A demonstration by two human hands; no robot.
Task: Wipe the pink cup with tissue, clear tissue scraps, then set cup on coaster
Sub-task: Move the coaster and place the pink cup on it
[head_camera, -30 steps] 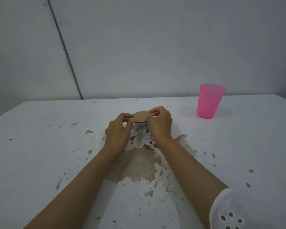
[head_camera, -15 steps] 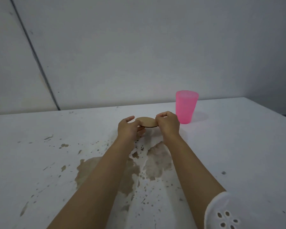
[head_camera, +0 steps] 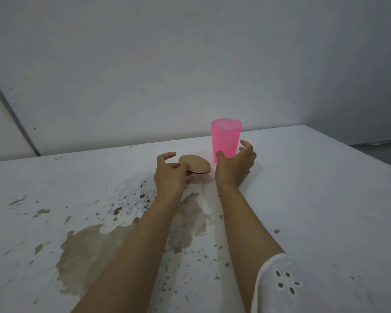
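A person's two bare forearms reach forward over a white bench point(head_camera: 314, 199) whose paint is chipped and stained brown in the middle. A second ago both hands pinched a round brown coaster point(head_camera: 195, 164) between them; now only the left hand point(head_camera: 171, 175) keeps it, thumb on top and fingers point(head_camera: 189, 180) underneath at its near-left edge, so the disc is held roughly level just above the bench or barely resting on it; which of the two cannot be told. The right hand point(head_camera: 234, 164) has let go of the coaster and moved to the pink cup point(head_camera: 225, 140), a translucent plastic tumbler standing upright on the bench just behind and to the right of the coaster, close to the back wall point(head_camera: 190, 64). That hand is open in a wide curve, thumb toward the cup's left side and its fingers point(head_camera: 246, 145) bending around the right, near the lower part of the cup, apparently not yet closed on it. No tissue or tissue scraps are visible anywhere. This change suggests the wiping and clearing are over and the last step is starting: the right hand seems ready to grasp the cup and lift it onto the coaster, which the left hand steadies.
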